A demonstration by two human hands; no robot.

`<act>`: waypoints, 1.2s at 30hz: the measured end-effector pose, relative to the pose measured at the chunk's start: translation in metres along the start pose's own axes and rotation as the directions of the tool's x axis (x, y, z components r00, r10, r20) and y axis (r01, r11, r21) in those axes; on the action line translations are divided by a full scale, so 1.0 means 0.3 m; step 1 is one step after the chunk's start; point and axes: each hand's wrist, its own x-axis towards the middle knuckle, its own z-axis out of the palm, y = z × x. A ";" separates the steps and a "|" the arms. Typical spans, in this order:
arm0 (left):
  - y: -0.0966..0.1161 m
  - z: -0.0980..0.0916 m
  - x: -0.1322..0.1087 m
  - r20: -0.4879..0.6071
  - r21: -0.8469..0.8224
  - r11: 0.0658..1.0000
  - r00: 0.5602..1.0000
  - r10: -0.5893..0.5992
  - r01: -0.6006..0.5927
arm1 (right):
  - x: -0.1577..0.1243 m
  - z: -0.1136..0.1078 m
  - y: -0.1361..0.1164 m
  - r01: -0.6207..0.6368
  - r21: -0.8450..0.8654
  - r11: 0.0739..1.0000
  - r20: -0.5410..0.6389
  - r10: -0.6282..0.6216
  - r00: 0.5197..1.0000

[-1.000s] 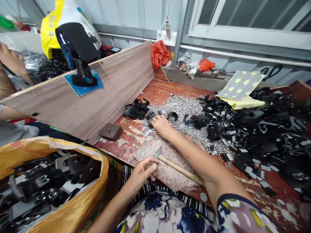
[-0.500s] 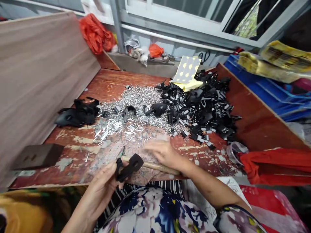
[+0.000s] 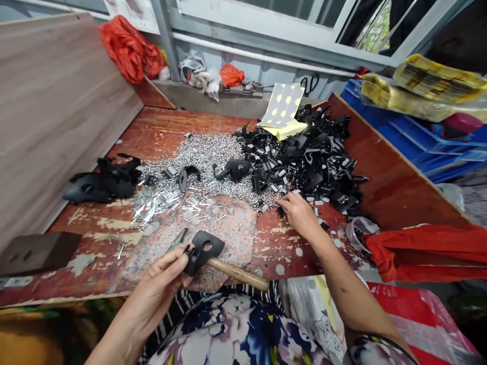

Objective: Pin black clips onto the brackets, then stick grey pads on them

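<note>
My left hand (image 3: 162,276) is closed on a black plastic part (image 3: 209,247), flat with a round hole, held above a pinkish stone slab (image 3: 238,228). Under this part a wooden tool handle (image 3: 239,274) runs to the right; the tool's head is hidden. A dark green-edged piece (image 3: 178,239) shows just beyond my left fingers. My right hand (image 3: 302,218) reaches to the near edge of the heap of black parts (image 3: 323,167), its fingertips pinched on a small black part (image 3: 282,211), mostly covered by the fingers.
Small shiny metal rivets (image 3: 209,152) spread over the table's middle, with longer silver pins (image 3: 148,205) before them. Larger black parts (image 3: 99,185) lie left, near a dark block (image 3: 41,251). A clear cup (image 3: 361,233) and red cloth (image 3: 422,253) are right. Boards border both sides.
My right hand has moved right and forward, from over the slab to the heap's edge. My left hand keeps the black plastic part, now turned with its hole facing up. The view has shifted slightly.
</note>
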 end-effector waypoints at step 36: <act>-0.015 0.211 0.029 0.209 0.048 0.985 0.966 0.151 -0.164 | -0.007 -0.074 -0.613 0.110 0.712 0.693 -0.309 0.169 0.936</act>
